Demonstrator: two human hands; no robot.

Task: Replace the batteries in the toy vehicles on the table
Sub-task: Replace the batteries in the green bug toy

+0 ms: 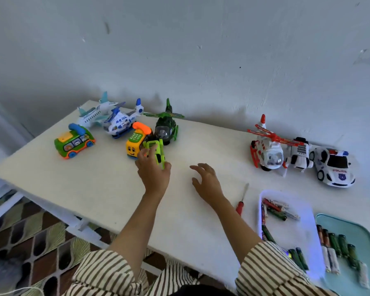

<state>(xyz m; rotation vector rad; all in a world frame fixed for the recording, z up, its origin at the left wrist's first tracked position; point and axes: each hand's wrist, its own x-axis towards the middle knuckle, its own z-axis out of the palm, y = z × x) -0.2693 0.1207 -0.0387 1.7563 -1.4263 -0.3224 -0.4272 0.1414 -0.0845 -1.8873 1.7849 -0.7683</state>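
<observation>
A lime-green plastic toy vehicle is being gripped by the curled fingers of the left hand, just in front of a yellow plastic bus-shaped toy phone on the left half of the white counter. Whether it is being lifted clear of the surface cannot quite be told. The right hand is being held beside it, spread loosely and grasping nothing. Further right, a red-handled screwdriver is lying near a white plastic tray of loose batteries.

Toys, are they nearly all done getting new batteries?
Done: unclear, no toy shows its battery door. In hand: the left hand grips the lime car; the right hand is empty. Left: perhaps the police car and two neighbours. The screwdriver lies beside the white battery tray.
</observation>
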